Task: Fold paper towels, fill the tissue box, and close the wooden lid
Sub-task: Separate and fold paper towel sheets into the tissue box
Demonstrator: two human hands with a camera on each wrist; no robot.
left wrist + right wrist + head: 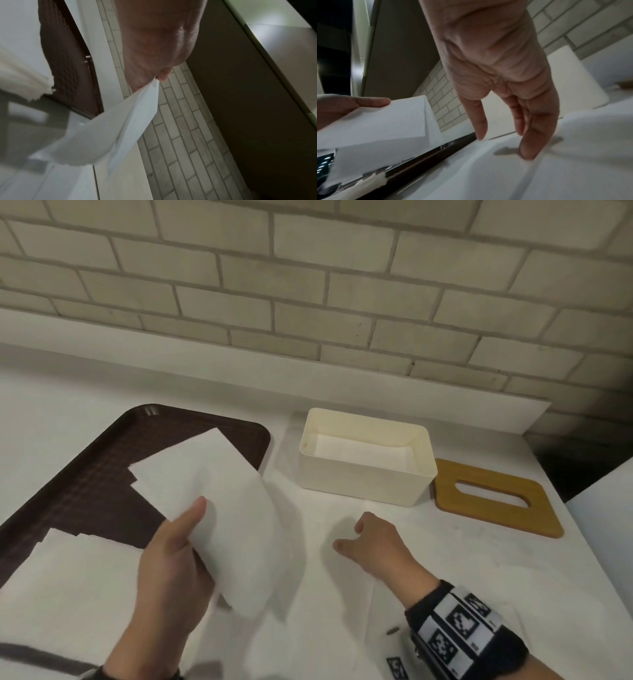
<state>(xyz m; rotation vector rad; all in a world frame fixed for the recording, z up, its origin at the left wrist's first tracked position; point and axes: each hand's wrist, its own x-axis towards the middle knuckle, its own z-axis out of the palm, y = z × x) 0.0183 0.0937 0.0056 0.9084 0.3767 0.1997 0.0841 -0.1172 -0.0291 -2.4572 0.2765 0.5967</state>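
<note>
now left hand [171, 563] pinches folded towel [219, 508] aloft; right hand [373, 542] relaxed, empty.

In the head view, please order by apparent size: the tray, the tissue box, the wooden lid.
1. Tray, partly covered by paper towels.
2. Tissue box.
3. Wooden lid, close to the box in area, so this ranking is unsure.

Matt paper towel [219, 508], smooth cream plastic box [359, 481], wooden lid [493, 498], textured brown tray [102, 484].

Left hand [171, 559] pinching, thumb up; right hand [373, 542] fingers down, relaxed.
</note>
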